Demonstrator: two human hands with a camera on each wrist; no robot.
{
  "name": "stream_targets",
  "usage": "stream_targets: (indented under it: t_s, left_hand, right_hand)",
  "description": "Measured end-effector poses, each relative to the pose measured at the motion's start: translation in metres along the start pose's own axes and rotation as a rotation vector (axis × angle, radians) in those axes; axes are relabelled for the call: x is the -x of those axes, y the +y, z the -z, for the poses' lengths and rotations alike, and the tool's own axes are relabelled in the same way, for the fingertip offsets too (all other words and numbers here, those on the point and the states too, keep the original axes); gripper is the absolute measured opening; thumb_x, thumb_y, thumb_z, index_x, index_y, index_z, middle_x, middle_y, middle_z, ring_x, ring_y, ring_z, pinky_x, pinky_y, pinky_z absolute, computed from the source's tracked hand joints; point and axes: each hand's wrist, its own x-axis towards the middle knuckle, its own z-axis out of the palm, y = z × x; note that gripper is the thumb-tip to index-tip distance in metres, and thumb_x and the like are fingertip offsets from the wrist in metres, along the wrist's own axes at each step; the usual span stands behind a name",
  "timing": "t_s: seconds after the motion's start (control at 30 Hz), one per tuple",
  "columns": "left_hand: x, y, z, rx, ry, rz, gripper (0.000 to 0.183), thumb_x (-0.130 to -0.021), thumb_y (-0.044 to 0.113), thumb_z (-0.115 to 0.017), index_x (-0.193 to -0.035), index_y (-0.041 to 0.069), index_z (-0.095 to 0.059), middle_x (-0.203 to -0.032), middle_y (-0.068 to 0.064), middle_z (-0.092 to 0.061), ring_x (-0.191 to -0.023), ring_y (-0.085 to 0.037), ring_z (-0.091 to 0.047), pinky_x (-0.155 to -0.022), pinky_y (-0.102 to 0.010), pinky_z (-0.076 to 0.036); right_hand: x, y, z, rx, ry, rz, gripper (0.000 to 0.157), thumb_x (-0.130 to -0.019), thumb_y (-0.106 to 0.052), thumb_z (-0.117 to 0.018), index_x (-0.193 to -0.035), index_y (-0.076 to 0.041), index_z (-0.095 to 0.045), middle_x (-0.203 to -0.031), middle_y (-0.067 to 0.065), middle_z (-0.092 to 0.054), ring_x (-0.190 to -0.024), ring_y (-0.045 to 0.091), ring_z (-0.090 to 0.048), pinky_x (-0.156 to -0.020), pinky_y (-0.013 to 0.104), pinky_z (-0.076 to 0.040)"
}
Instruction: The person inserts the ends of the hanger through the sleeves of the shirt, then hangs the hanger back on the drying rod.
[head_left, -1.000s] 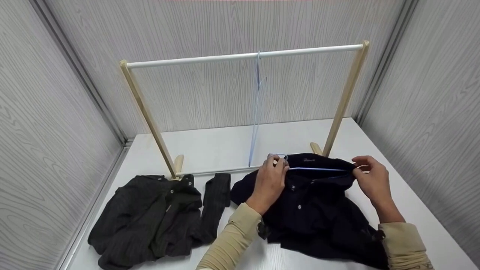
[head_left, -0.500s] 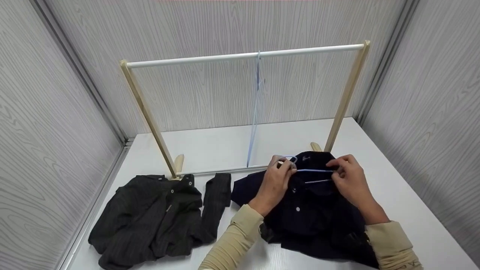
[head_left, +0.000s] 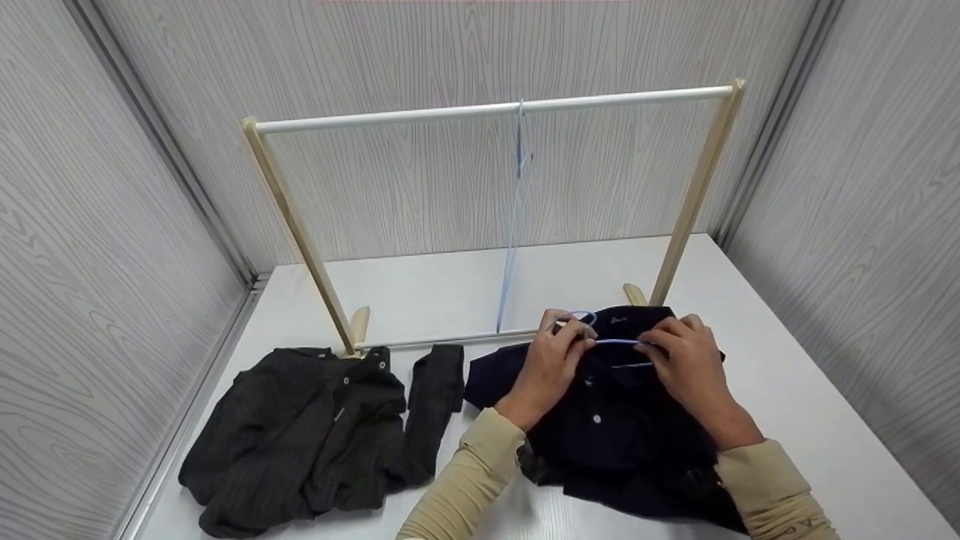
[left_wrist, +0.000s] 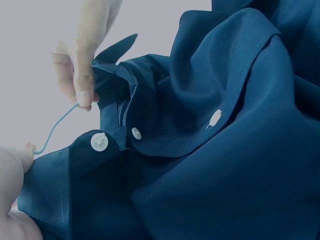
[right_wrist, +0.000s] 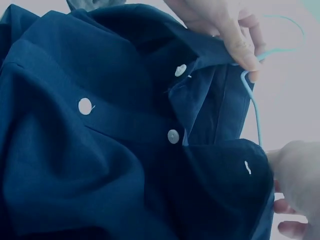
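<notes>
A navy shirt (head_left: 615,450) with white buttons lies on the table, its collar toward the rack. A thin blue hanger (head_left: 616,342) runs across the collar opening, with its hook loop outside the cloth. My left hand (head_left: 547,367) pinches the hanger beside the hook, also seen in the right wrist view, where the left thumb and fingers (right_wrist: 242,52) meet on the wire. Close by on the right, my right hand (head_left: 686,364) pinches the hanger's bar at the collar. The hanger's lower part is hidden inside the shirt.
Behind the shirt stands a rack with wooden posts (head_left: 300,232) and a white top rail (head_left: 405,117). Another blue hanger (head_left: 516,202) hangs from that rail. To the left lies a dark grey shirt (head_left: 292,442), one sleeve stretched toward the navy shirt.
My right hand has moved left from the collar's right edge, along the hanger toward my left hand. The left hand has shifted slightly right, still holding the hanger.
</notes>
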Motion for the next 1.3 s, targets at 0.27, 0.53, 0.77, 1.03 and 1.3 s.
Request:
stream_targets:
  t_s: [0.27, 0.53, 0.77, 1.03, 1.3]
  left_hand:
    - [0.003, -0.006, 0.007, 0.001, 0.024, -0.007, 0.012, -0.096, 0.017, -0.064, -0.104, 0.013, -0.070, -0.108, -0.006, -0.052, -0.089, -0.012, -0.061, -0.081, -0.019, -0.052]
    - [0.006, -0.014, 0.016, -0.010, 0.028, -0.006, 0.012, -0.096, 0.018, -0.064, -0.105, 0.014, -0.071, -0.107, -0.006, -0.053, -0.091, -0.013, -0.060, -0.080, -0.020, -0.052]
    - [0.010, -0.023, 0.024, 0.018, 0.025, -0.026, 0.010, -0.097, 0.019, -0.063, -0.102, 0.015, -0.070, -0.106, -0.004, -0.055, -0.095, -0.012, -0.058, -0.085, -0.018, -0.050]
    - [0.012, -0.028, 0.025, 0.070, 0.037, -0.014, 0.010, -0.097, 0.020, -0.062, -0.099, 0.014, -0.070, -0.102, -0.003, -0.058, -0.094, -0.012, -0.058, -0.086, -0.020, -0.051]
    - [0.012, -0.033, 0.024, 0.093, 0.094, -0.014, 0.007, -0.096, 0.017, -0.064, -0.097, 0.013, -0.070, -0.100, -0.002, -0.060, -0.092, -0.013, -0.060, -0.082, -0.023, -0.052]
  right_hand:
    - [0.002, 0.011, 0.012, 0.046, 0.047, -0.012, 0.011, -0.072, -0.004, -0.086, -0.078, -0.007, -0.078, -0.084, 0.009, -0.064, -0.079, 0.033, -0.054, -0.066, 0.045, -0.036]
    - [0.003, 0.019, 0.025, 0.035, 0.018, -0.052, 0.010, -0.072, -0.003, -0.086, -0.077, -0.007, -0.078, -0.090, 0.013, -0.061, -0.079, 0.032, -0.052, -0.067, 0.044, -0.034]
    - [0.004, 0.028, 0.036, -0.022, -0.009, -0.079, 0.010, -0.072, -0.004, -0.086, -0.076, -0.008, -0.078, -0.097, 0.016, -0.061, -0.086, 0.034, -0.055, -0.072, 0.048, -0.037]
    - [0.012, 0.032, 0.044, -0.191, -0.087, -0.134, 0.012, -0.077, 0.002, -0.080, -0.081, -0.007, -0.074, -0.100, 0.015, -0.064, -0.091, 0.015, -0.057, -0.080, 0.013, -0.041]
    - [0.022, 0.034, 0.051, -0.353, -0.339, -0.357, 0.031, -0.102, -0.019, -0.055, -0.131, -0.008, -0.058, -0.116, 0.012, -0.066, -0.094, -0.006, -0.057, -0.076, 0.015, -0.048]
